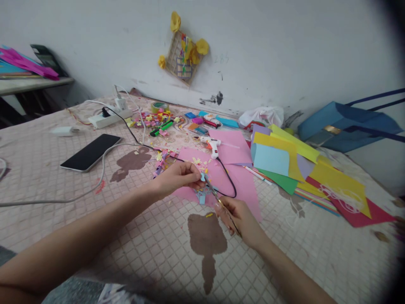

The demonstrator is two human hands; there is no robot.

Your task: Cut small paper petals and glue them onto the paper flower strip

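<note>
My left hand [186, 175] pinches a small light-blue paper piece [203, 176] between thumb and fingers, above a sheet of pink paper [243, 192]. In my right hand [236, 215] is a slim pair of metal scissors [217, 196], seen nearly edge-on. Their tips are close to the blue piece; whether the blades are parted I cannot tell. Small light-blue paper cuttings [201, 197] lie on the pink paper just below my hands. Pale yellow bits [201, 162] are scattered behind them.
A white glue gun [212, 145] with a black cord lies beyond my hands. Coloured paper sheets [276, 160] and a blue bag [344, 124] are right. A phone [91, 153], cables and a power strip [110, 118] are left. Paper scraps [148, 119] and a green cutter [162, 128] lie behind.
</note>
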